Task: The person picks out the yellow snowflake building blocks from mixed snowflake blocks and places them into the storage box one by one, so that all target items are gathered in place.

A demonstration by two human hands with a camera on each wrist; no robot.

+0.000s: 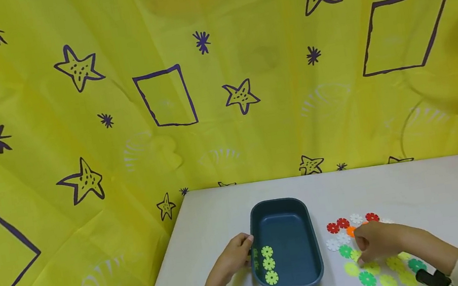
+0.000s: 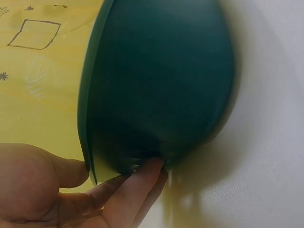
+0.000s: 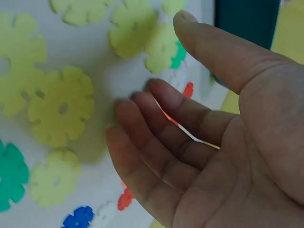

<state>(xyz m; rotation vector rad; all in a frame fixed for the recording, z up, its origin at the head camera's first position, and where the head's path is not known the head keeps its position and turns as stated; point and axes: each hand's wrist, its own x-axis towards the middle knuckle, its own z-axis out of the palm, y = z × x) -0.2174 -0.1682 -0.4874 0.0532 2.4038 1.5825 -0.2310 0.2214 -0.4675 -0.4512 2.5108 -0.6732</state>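
A dark teal rectangular tray stands on the table, with three yellow-green snowflake discs lined up along its left side. My left hand grips the left wall of this tray; in the left wrist view the thumb is at the rim and the fingers lie against the outside. Above the scattered discs at the right hovers my right hand. Seen from the right wrist, this hand has loosely bent fingers, the thumb apart, and nothing held. Yellow discs lie close to its fingertips.
Red discs, white discs, green discs and an orange disc lie flat right of the tray. A blue disc shows in the right wrist view. A yellow patterned curtain hangs behind the white table.
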